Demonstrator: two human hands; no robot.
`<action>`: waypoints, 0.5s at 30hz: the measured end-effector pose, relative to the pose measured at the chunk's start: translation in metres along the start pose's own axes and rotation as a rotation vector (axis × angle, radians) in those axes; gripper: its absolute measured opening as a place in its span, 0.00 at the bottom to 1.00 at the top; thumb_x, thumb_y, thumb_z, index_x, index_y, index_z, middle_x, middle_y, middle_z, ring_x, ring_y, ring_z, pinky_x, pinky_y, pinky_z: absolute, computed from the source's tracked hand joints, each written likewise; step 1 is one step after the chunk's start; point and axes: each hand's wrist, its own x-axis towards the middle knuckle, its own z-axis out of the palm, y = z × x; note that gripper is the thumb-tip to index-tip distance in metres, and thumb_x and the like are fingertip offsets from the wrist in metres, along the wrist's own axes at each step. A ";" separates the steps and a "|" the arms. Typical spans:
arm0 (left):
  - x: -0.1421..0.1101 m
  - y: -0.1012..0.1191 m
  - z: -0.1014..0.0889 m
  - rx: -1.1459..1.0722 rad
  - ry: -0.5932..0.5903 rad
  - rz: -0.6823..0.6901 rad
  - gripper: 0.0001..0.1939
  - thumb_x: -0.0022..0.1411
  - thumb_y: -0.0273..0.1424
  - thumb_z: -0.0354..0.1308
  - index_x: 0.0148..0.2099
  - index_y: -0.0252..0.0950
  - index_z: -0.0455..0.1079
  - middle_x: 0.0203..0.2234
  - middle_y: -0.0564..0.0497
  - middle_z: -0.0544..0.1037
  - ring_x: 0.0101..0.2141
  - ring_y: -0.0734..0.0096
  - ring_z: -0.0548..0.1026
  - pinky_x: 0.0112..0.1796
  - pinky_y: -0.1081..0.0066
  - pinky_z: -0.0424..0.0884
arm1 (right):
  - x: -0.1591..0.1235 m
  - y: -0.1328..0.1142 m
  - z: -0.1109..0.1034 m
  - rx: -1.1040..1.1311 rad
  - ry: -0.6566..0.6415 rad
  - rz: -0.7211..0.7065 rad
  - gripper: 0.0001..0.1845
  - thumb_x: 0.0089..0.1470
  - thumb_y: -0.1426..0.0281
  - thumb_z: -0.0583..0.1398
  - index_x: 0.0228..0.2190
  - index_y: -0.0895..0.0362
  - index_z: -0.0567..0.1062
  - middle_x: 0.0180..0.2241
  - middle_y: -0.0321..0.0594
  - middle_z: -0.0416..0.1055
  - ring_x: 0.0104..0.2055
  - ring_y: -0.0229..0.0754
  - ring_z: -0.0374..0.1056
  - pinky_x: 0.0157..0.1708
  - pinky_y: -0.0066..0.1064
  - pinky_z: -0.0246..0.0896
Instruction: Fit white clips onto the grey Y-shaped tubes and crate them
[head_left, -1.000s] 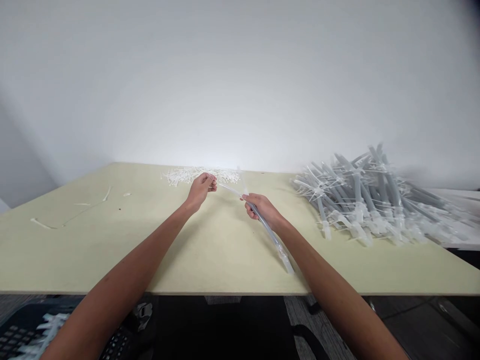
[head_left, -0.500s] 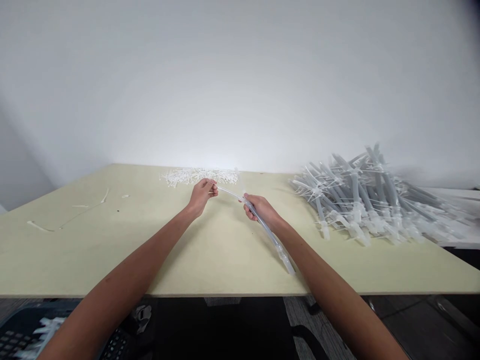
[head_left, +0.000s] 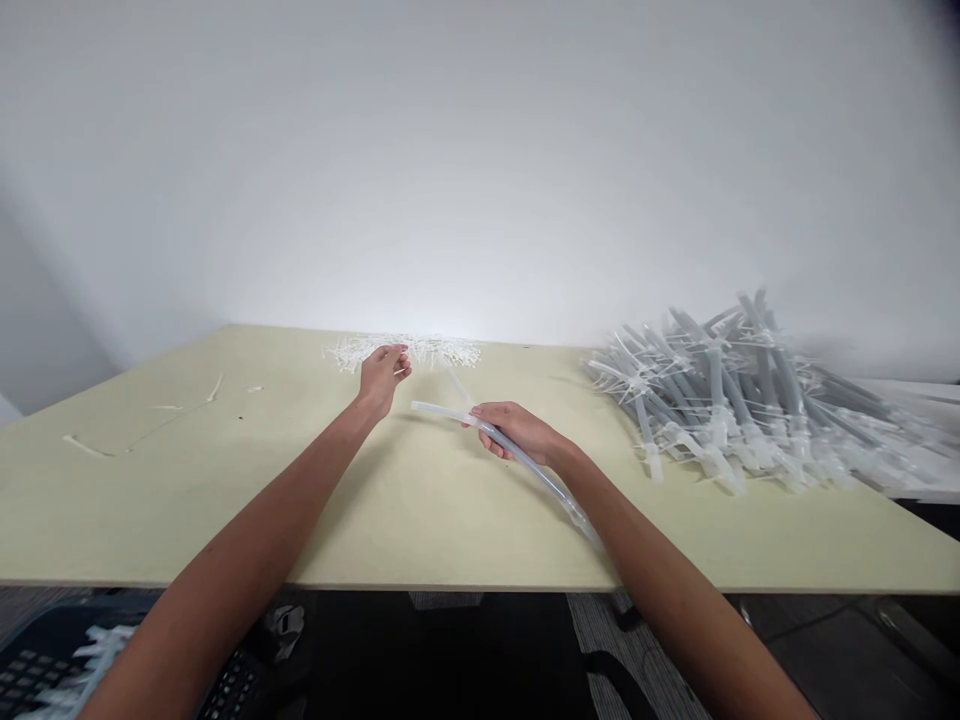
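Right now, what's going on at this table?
A person stands at a pale yellow table. Their right hand grips a clear plastic tube. Their left hand is raised apart from the tube, close to a small heap of white cable ties. A large pile of grey tubes lies to the right.

Hidden behind the right hand [head_left: 519, 432], a stretch of the clear plastic tube [head_left: 442, 410]; cut off at the lower left corner, a dark perforated crate [head_left: 45, 650]; too small to tell apart, the white pieces [head_left: 405, 351].
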 end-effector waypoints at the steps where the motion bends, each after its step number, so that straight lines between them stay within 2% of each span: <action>1: 0.001 -0.001 -0.001 0.016 0.004 -0.005 0.08 0.50 0.32 0.60 0.32 0.33 0.67 0.24 0.53 0.68 0.25 0.79 0.67 0.32 0.72 0.67 | -0.001 -0.001 0.001 -0.002 -0.017 0.003 0.18 0.51 0.56 0.57 0.33 0.60 0.72 0.19 0.34 0.67 0.16 0.30 0.58 0.14 0.22 0.51; 4: 0.005 -0.007 -0.006 0.039 -0.015 -0.036 0.08 0.50 0.32 0.59 0.33 0.33 0.68 0.24 0.53 0.68 0.25 0.79 0.67 0.33 0.71 0.67 | -0.002 -0.002 0.002 -0.005 -0.067 0.001 0.18 0.51 0.57 0.57 0.33 0.60 0.72 0.20 0.34 0.67 0.16 0.30 0.58 0.14 0.22 0.51; 15: 0.003 -0.010 -0.007 0.018 -0.242 -0.124 0.11 0.50 0.35 0.62 0.33 0.33 0.68 0.27 0.51 0.69 0.27 0.76 0.69 0.35 0.70 0.68 | -0.002 -0.002 0.005 -0.013 -0.134 0.006 0.18 0.51 0.56 0.58 0.32 0.60 0.71 0.20 0.35 0.68 0.17 0.31 0.60 0.15 0.23 0.53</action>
